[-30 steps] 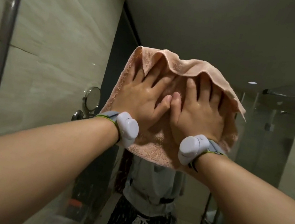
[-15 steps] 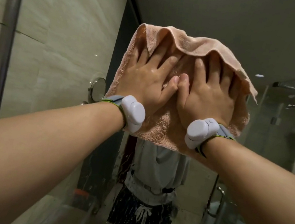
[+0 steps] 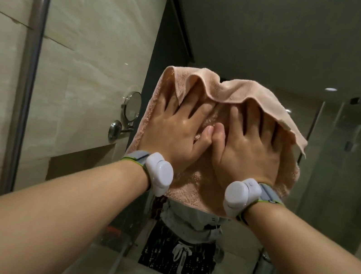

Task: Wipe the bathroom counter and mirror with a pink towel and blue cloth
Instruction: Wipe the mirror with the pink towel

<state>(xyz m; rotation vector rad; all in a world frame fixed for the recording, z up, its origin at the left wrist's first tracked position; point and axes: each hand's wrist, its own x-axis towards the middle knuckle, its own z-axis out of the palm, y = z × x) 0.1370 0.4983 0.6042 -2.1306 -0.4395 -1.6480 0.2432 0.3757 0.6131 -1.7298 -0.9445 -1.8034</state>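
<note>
Pink terry towel [image 3: 192,186] lies flat against the mirror [image 3: 273,45], high on the glass, held there by both hands side by side. Left hand [image 3: 179,136] and right hand [image 3: 247,150] press with open palms; fingers [image 3: 199,112] are straight and spread, thumbs touching each other at the centre. The towel's top hem has flopped forward over the fingertips, so their ends are hidden. Each wrist carries a white wrist unit [image 3: 158,175]. A round shaving mirror [image 3: 132,106] shows on its wall arm to the left. Pale specks, apparently droplets, show on the glass below the towel. The blue cloth is not in view. Assessment: the step in hand is wiping the mirror. To do it well, pressure should come evenly through both palms, not the fingertips, so the cloth does not bunch between the thumbs. The folded hem is a defect: it should be flattened or it may drag and streak. Passes should overlap and work downward to the specked area.
</note>
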